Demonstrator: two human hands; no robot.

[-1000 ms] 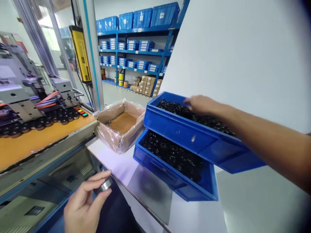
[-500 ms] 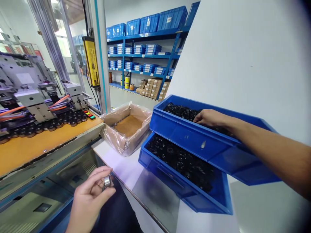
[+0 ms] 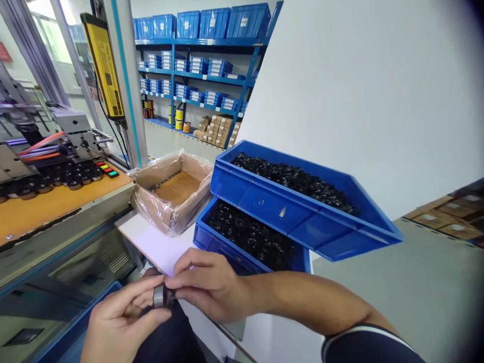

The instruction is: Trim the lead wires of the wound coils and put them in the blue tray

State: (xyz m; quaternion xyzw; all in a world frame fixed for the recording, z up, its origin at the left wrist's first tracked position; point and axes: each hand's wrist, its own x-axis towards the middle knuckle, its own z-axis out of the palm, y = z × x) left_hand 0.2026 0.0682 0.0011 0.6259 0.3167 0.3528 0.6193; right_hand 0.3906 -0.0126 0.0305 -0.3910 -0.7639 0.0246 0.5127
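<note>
My left hand [image 3: 117, 317] is closed around a short silver metal ring [image 3: 159, 296], pinching it between thumb and fingers. My right hand [image 3: 214, 285] meets it from the right, its fingertips pinching a small black part [image 3: 170, 297] against the ring's open side. Fingers hide most of that part. Beyond my hands, an upper blue bin [image 3: 245, 190] full of small black pieces [image 3: 295, 176] rests over a lower blue bin [image 3: 209, 239], which holds black ring-like pieces [image 3: 249, 234].
A cardboard box [image 3: 159, 214] lined with clear plastic stands left of the bins on the white table [image 3: 147, 242]. At left, a machine bench [image 3: 94, 194] carries rows of black round parts [image 3: 71, 176]. A yellow device [image 3: 104, 68] hangs on a metal post [image 3: 128, 80]. Blue shelving [image 3: 212, 43] stands behind.
My right hand has left the upper bin and come down-left to the ring in my left hand, with a small black part in its fingers. The view has turned right.
</note>
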